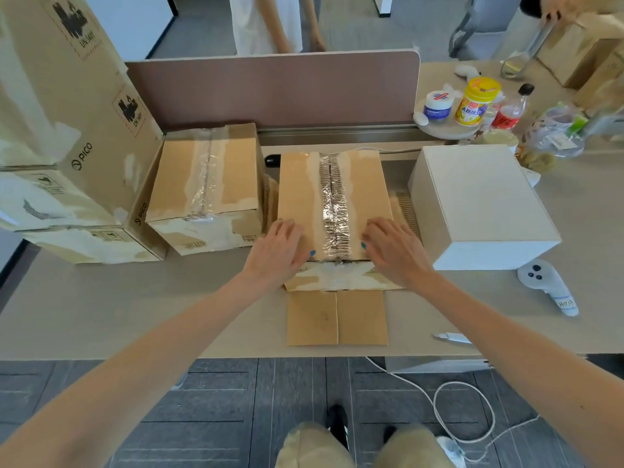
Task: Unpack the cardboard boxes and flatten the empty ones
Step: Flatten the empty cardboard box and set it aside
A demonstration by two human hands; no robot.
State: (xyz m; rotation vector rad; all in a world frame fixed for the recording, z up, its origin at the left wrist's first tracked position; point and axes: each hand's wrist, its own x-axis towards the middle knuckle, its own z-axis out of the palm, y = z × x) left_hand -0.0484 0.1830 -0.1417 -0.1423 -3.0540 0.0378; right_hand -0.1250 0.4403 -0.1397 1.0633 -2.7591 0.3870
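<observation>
Both my left hand (280,246) and right hand (395,248) lay released fingers flat on the tape-sealed brown cardboard box (300,190), contents hidden.

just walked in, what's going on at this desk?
A person is working on the middle cardboard box. The left hand and right hand press flat on its top, either side of the crinkled tape seam. Its near flaps lie open on the desk. A second taped box sits to its left, seemingly unopened.
</observation>
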